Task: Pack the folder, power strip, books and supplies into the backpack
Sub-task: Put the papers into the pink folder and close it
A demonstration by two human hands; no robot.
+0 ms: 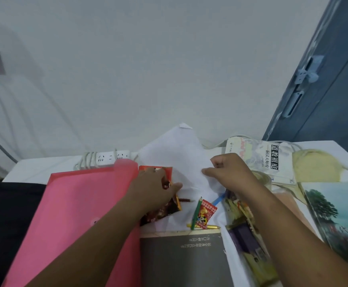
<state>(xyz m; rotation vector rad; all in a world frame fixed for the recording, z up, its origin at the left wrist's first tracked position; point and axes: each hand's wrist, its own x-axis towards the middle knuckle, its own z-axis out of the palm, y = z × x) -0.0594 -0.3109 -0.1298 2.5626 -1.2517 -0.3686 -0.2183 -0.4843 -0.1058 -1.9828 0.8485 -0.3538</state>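
A pink folder [82, 204] lies at the left of the white table, partly over a black fabric mass [9, 224]. Behind the folder sits a white power strip [111, 159] with its cord coiled. My left hand [154, 189] grips a red and brown printed packet [158, 213] beside the folder's right edge. My right hand [227, 170] pinches a crumpled white sheet [175, 150] that stands up in the middle. A grey book [181, 262] lies nearest to me. On the sheet lie a green pencil [197, 212], a red cartoon packet [206, 212] and a yellow pen [209, 226].
At the back right lies a book with black Chinese characters [260, 160], next to a pale yellow cloth [318, 164]. A landscape-cover book [338, 220] lies at the right edge. A purple box [245, 239] and yellow packets lie under my right forearm. Behind are a white wall and a blue door [324, 96].
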